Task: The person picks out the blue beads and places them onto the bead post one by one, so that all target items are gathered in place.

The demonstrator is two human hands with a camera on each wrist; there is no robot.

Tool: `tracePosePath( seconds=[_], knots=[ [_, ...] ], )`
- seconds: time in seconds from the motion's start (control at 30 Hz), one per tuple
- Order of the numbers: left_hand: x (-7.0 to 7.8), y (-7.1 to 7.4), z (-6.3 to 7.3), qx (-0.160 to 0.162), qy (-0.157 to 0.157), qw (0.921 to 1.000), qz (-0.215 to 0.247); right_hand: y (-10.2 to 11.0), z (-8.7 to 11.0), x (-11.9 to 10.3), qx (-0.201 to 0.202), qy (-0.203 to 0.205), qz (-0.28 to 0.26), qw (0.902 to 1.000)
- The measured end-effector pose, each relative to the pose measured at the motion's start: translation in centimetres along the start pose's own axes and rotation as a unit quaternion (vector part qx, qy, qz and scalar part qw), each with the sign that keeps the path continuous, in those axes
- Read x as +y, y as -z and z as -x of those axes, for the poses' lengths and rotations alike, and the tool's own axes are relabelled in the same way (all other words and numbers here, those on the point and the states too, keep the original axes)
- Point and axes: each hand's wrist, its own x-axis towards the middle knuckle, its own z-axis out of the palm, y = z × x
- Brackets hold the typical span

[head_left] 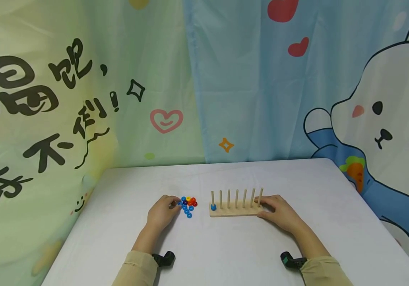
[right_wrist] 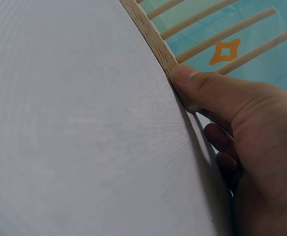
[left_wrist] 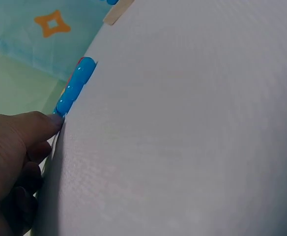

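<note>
My left hand (head_left: 163, 212) is at the left edge of a loose cluster of small round beads, mostly blue beads (head_left: 186, 211) with some red beads (head_left: 191, 202) and a yellow bead (head_left: 188, 198). Its thumb and forefinger pinch a blue bead (head_left: 180, 203) at that edge; the other fingers curl beneath. To the right stands a wooden peg board (head_left: 234, 212) with a row of several upright pegs. One blue bead (head_left: 213, 207) sits low on its leftmost peg. My right hand (head_left: 279, 212) grips the board's right end, thumb (right_wrist: 185, 73) on the front edge, fingers behind.
A white-covered table (head_left: 225, 250) lies under everything. Behind it hangs a printed curtain (head_left: 233, 79) with hearts, lettering and a cartoon animal. Black wrist cameras (head_left: 165, 259) sit at both sleeve cuffs, close over the cloth.
</note>
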Motion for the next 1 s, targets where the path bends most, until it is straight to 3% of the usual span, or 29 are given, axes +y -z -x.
tracePosePath(
  seconds=[0.57, 1.0],
  knots=[
    [0.0, 1.1, -0.5, 0.004, -0.019, 0.9978, 0.064, 0.1, 0.0, -0.2, -0.006, -0.012, -0.006, 0.9999],
    [3.1, 2.5, -0.5, 0.020, -0.091, 0.9894, 0.111, 0.1, 0.1, -0.2, -0.004, 0.001, 0.001, 1.0000]
  ],
)
